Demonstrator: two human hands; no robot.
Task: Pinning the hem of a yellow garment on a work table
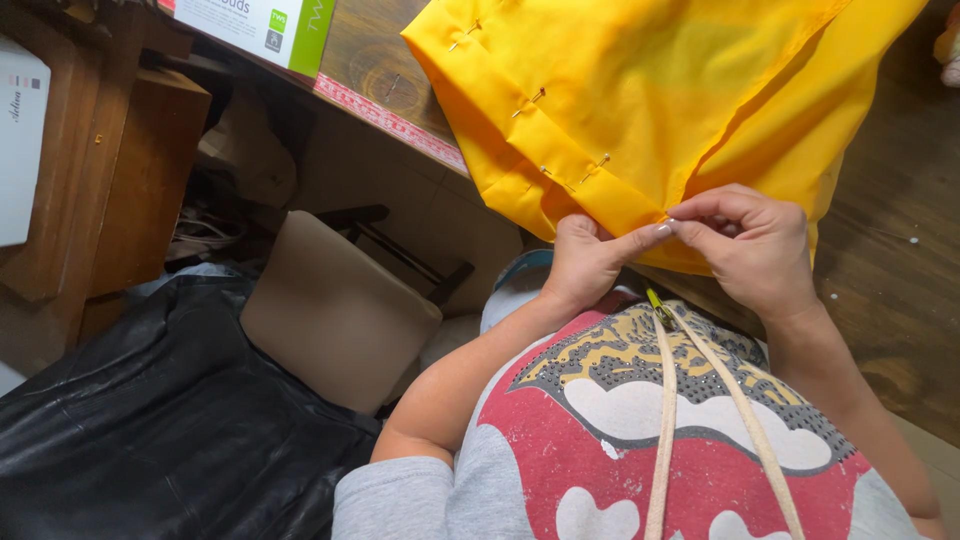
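Fingertips of both hands meet at the folded hem of a yellow fabric [640, 90] at the near edge of the wooden desk [900, 230]. The left hand [585, 262] is closed on the fold, thumb stretched along it toward the other hand, while the right hand [750, 245] pinches narrowly at the same spot, perhaps on a pin, though anything between its fingers is too small to make out. Several pins [530, 100] already sit across the hem, running up and away from the hands. The cloth spreads over much of the desk and droops over its front edge, hiding part of the patterned red strip [385, 118] along that edge. Below the hands, a cream measuring tape [665, 400] hangs around the person's neck over a grey shirt with a red print, a small yellow-green clip [657, 304] at its top. To the left, off the desk, stands a beige chair seat [335, 310], with black shiny material [170, 420] beside it, wooden furniture [130, 160] beyond, and a white and green box [265, 28] at the desk's far corner.
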